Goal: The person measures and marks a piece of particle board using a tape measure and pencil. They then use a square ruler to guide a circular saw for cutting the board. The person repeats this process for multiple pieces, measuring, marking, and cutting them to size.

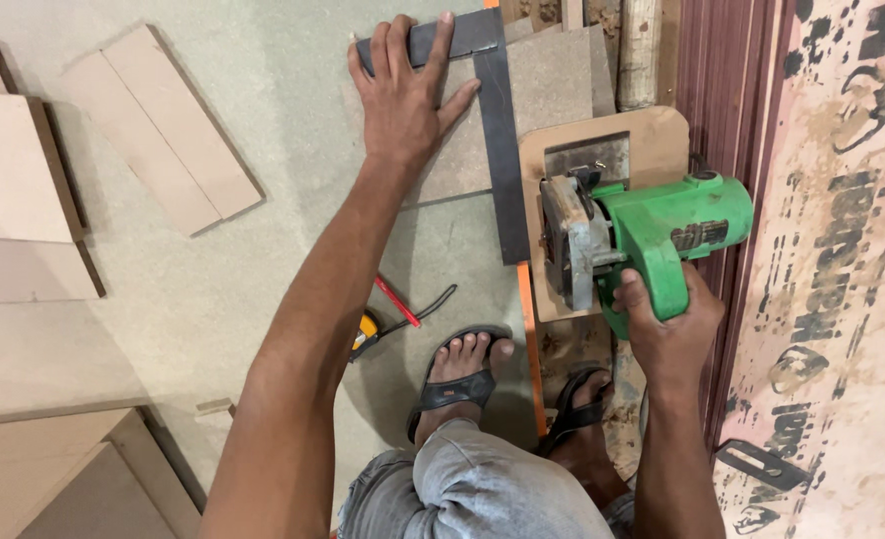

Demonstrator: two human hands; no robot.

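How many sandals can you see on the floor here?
2. One black sandal is on the foot left of the orange strip; the other sandal is right of it, partly hidden under the right arm and the knee.

Your right hand (667,329) grips a bright green circular saw (662,240) with a dull grey metal guard, sitting on a pale tan base plate (652,135). At eleven o'clock from the saw, your left hand (403,95) lies on a dark grey steel square (502,150) over a beige board (552,80). Along the board's edge at six o'clock runs an orange strip (530,339). At nine o'clock from your foot you have a red pencil (398,301) and a yellow-and-black tape measure (365,334). Your sandals (457,384) are black, your trousers (472,489) faded grey. At three o'clock lies a pinkish sheet (842,250) with worn black print, beside maroon ribbed strips (727,90)
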